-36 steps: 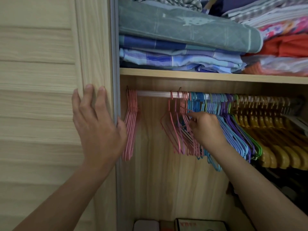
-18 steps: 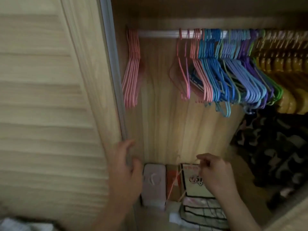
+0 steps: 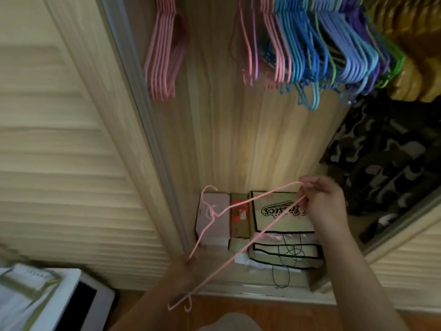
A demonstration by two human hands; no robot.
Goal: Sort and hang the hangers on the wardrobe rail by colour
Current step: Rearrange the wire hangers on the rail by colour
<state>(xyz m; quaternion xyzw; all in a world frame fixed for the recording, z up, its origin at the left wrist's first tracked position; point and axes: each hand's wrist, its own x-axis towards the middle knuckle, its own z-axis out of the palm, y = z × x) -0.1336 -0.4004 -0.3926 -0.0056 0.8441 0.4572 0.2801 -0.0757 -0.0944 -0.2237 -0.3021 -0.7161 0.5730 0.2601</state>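
Low before the open wardrobe: one pink hanger (image 3: 241,237), held between two hands. Right hand (image 3: 327,206) pinching one end with curled fingers; left hand (image 3: 188,261) gripping the other shoulder, hook pointing up-left. Above, one tight pink bunch (image 3: 164,53) hanging apart, then mixed pink, blue and purple hangers (image 3: 317,51), too packed to count. Below, three boxes (image 3: 284,223).

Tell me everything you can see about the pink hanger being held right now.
The pink hanger is thin, wire-like, seemingly coated, with a hook at the upper left and small hooks at its lower end. It is held low, off the rail, tilted in front of the boxes on the wardrobe floor. The right hand pinches one corner; the left hand holds its other arm. Whether it is one hanger or two is unclear.
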